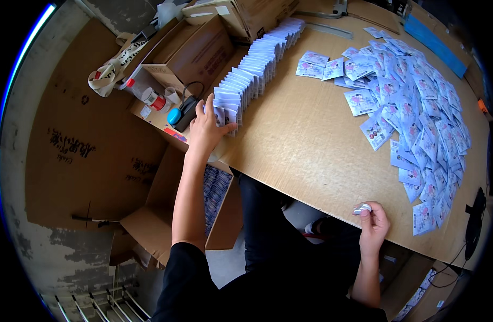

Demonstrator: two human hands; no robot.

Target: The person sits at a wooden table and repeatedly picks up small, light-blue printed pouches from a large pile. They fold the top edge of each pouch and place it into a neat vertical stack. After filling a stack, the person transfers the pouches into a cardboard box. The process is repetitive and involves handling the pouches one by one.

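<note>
My left hand (205, 129) is at the near end of a long row of upright, overlapping printed sachets (246, 74). Its fingers spread along the left of the front sachets, the thumb to their right; whether it grips one cannot be made out. Over the table's front edge, my right hand (373, 225) pinches a small white and silvery object (362, 209) between thumb and curled fingers. What that object is stays unclear. A large heap of similar loose sachets (407, 100) covers the right side of the wooden table (294, 141).
Left of the row are a black device with a blue knob (175, 116), a plastic bottle (152, 98), a clear cup (172, 95) and a cardboard box (198, 56). Below the table's left corner, an open carton (224, 209) holds packed sachets. A black cable (447, 283) hangs at right.
</note>
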